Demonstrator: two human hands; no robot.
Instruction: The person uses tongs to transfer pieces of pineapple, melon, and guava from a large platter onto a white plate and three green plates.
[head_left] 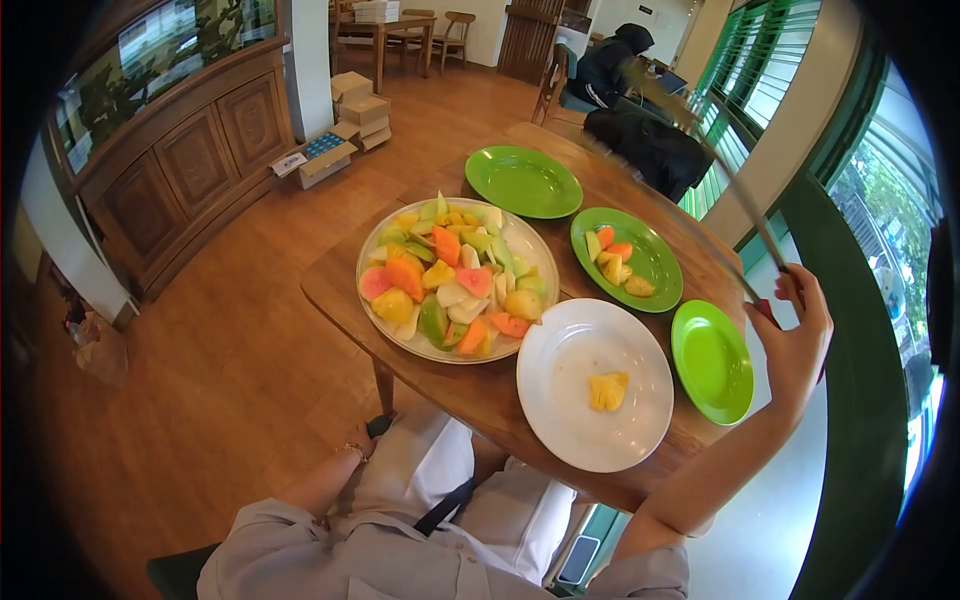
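My right hand [795, 325] is raised at the right, closed on metal tongs [735, 195] with red grips; their long arms spread up and left, blurred at the ends. My left hand [362, 440] is low beside my thigh, its fingers mostly hidden, near a small dark thing. A large plate [545, 262] bears mixed cut fruit [445, 275]. In front, a white plate [590, 440] carries one yellow fruit piece [608, 391]. Several orange and yellow pieces lie on a green plate [655, 255]. Two bare green plates [523, 182] [712, 362] stand at the back and right.
The plates stand on a wooden table [340, 290]. A phone [579, 560] lies below it, near my right side. Beyond the table a person [612, 65] sits by a laptop. Cardboard boxes [360, 105] and a wooden cabinet [190, 150] are at the left. Windows line the right.
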